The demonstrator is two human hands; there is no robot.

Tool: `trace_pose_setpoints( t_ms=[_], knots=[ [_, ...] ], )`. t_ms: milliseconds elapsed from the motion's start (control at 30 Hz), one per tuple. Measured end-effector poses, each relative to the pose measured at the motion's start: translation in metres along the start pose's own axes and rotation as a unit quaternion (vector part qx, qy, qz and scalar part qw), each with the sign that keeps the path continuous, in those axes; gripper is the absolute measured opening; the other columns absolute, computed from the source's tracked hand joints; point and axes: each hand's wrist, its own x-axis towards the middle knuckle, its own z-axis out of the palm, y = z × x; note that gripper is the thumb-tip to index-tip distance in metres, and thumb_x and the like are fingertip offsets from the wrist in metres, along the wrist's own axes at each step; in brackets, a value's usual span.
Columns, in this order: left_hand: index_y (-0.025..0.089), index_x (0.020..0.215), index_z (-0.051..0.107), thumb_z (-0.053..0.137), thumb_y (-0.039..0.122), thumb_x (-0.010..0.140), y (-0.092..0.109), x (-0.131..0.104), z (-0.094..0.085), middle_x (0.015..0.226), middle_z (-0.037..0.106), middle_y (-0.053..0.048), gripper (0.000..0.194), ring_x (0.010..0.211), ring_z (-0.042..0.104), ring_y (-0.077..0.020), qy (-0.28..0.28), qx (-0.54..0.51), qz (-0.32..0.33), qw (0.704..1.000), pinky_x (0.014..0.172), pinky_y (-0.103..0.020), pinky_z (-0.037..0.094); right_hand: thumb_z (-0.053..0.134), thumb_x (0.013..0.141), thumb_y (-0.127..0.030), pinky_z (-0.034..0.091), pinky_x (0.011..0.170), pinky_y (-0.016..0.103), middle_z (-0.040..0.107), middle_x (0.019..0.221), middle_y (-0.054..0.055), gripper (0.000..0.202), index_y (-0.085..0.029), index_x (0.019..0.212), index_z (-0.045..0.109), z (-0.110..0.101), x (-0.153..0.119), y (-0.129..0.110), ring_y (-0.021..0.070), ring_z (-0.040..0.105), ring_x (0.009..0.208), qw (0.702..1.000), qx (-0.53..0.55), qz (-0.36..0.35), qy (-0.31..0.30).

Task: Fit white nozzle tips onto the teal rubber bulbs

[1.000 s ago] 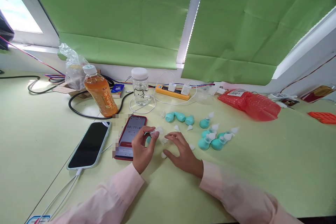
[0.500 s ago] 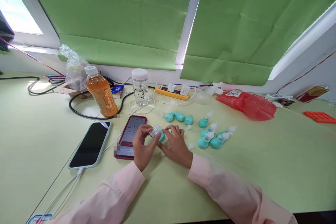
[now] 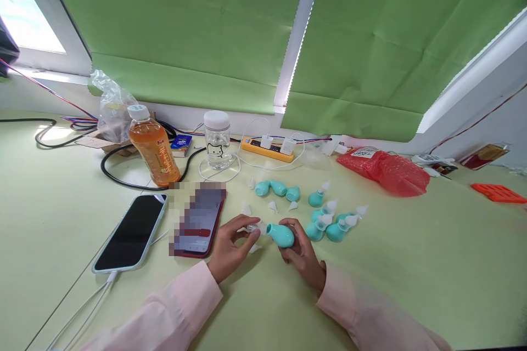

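My right hand [image 3: 302, 252] grips a teal squeeze bulb [image 3: 281, 235] by its rounded end, its open mouth turned left. Between the thumb and fingers of my left hand [image 3: 234, 244] is a clear plastic connector [image 3: 258, 227], right in front of that mouth; whether the two touch I cannot tell. Behind my hands lie several loose teal bulbs [image 3: 278, 188] and small white tips [image 3: 273, 207]. Another white tip [image 3: 254, 249] lies beside my left thumb. To the right stand several bulbs fitted with clear connectors and white tips [image 3: 336, 232].
Left of my hands lie a red-cased phone [image 3: 219, 221] and a charging phone [image 3: 130, 233]. An orange drink bottle [image 3: 153, 145], a clear jar [image 3: 217, 142] and a yellow power strip [image 3: 265, 149] line the back. A red plastic bag [image 3: 385, 171] lies at back right.
My hands have drawn apart, the right one moving right. The bulb, earlier mostly covered by fingers close to the connector, now points sideways in plain sight.
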Motion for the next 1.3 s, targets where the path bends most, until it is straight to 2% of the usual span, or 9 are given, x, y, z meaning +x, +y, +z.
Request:
trace_pose_setpoints(
  t_ms=[200, 333, 467, 633, 767, 900, 1067, 1300],
  knots=[
    [0.011, 0.084, 0.064, 0.062, 0.030, 0.069, -0.006, 0.001, 0.002, 0.077, 0.058, -0.007, 0.024, 0.060, 0.055, -0.0128, -0.029, -0.034, -0.037, 0.998, 0.050, -0.024, 0.050, 0.045, 0.064, -0.013, 0.037, 0.046, 0.019, 0.047, 0.078, 0.001, 0.038, -0.020, 0.102, 0.041, -0.003, -0.001, -0.005, 0.0103, 0.044, 0.059, 0.995, -0.095, -0.015, 0.013],
    [0.010, 0.084, 0.066, 0.067, 0.031, 0.064, -0.006, 0.001, 0.002, 0.075, 0.060, -0.008, 0.029, 0.062, 0.056, -0.0148, -0.046, -0.003, -0.029, 0.998, 0.050, -0.025, 0.049, 0.051, 0.070, -0.021, 0.037, 0.047, 0.020, 0.049, 0.079, 0.000, 0.030, -0.020, 0.098, 0.041, -0.002, 0.000, -0.009, 0.0101, 0.045, 0.058, 0.991, -0.129, -0.022, 0.004],
    [0.011, 0.088, 0.065, 0.061, 0.028, 0.070, -0.006, 0.000, 0.001, 0.073, 0.060, -0.008, 0.025, 0.063, 0.055, -0.0146, -0.070, 0.091, -0.004, 0.993, 0.053, -0.025, 0.046, 0.053, 0.072, -0.027, 0.038, 0.047, 0.021, 0.053, 0.074, 0.000, 0.027, -0.020, 0.097, 0.044, -0.003, 0.001, -0.005, 0.0111, 0.047, 0.056, 0.976, -0.210, -0.064, -0.012],
    [0.014, 0.098, 0.060, 0.050, 0.030, 0.080, -0.005, 0.000, -0.005, 0.074, 0.058, -0.006, 0.026, 0.055, 0.049, -0.0109, -0.143, 0.219, 0.097, 0.960, 0.052, -0.022, 0.041, 0.054, 0.071, -0.025, 0.044, 0.064, 0.029, 0.059, 0.084, 0.005, 0.027, -0.020, 0.096, 0.045, -0.011, 0.003, 0.003, 0.0178, 0.056, 0.074, 0.932, -0.307, -0.191, -0.003],
    [0.014, 0.101, 0.058, 0.041, 0.031, 0.084, -0.006, 0.000, -0.009, 0.070, 0.055, -0.005, 0.029, 0.056, 0.048, -0.0121, -0.208, 0.263, 0.145, 0.931, 0.053, -0.022, 0.039, 0.054, 0.073, -0.028, 0.043, 0.056, 0.027, 0.059, 0.077, 0.004, 0.021, -0.021, 0.091, 0.047, -0.018, 0.007, 0.010, 0.0171, 0.057, 0.067, 0.904, -0.361, -0.229, -0.014],
    [0.017, 0.099, 0.058, 0.041, 0.033, 0.084, -0.006, 0.000, -0.009, 0.069, 0.054, -0.003, 0.028, 0.056, 0.047, -0.0119, -0.232, 0.255, 0.139, 0.928, 0.053, -0.021, 0.037, 0.049, 0.075, -0.024, 0.042, 0.053, 0.027, 0.058, 0.071, 0.003, 0.013, -0.021, 0.087, 0.047, -0.018, 0.007, 0.015, 0.0159, 0.057, 0.061, 0.889, -0.382, -0.254, -0.004],
    [0.017, 0.099, 0.059, 0.042, 0.033, 0.084, -0.005, -0.001, -0.007, 0.068, 0.054, -0.003, 0.028, 0.056, 0.046, -0.0117, -0.219, 0.234, 0.125, 0.939, 0.053, -0.021, 0.036, 0.049, 0.072, -0.019, 0.042, 0.052, 0.026, 0.059, 0.071, 0.002, 0.014, -0.021, 0.086, 0.047, -0.012, 0.005, 0.012, 0.0157, 0.058, 0.062, 0.911, -0.342, -0.231, 0.023],
    [0.017, 0.102, 0.058, 0.040, 0.031, 0.085, -0.008, -0.003, -0.006, 0.073, 0.055, -0.005, 0.028, 0.058, 0.047, -0.0121, -0.207, 0.231, 0.137, 0.941, 0.054, -0.022, 0.038, 0.059, 0.067, -0.028, 0.040, 0.051, 0.023, 0.055, 0.064, -0.002, 0.020, -0.021, 0.080, 0.046, -0.006, 0.004, 0.003, 0.0118, 0.051, 0.053, 0.957, -0.270, -0.109, 0.004]
  ],
)
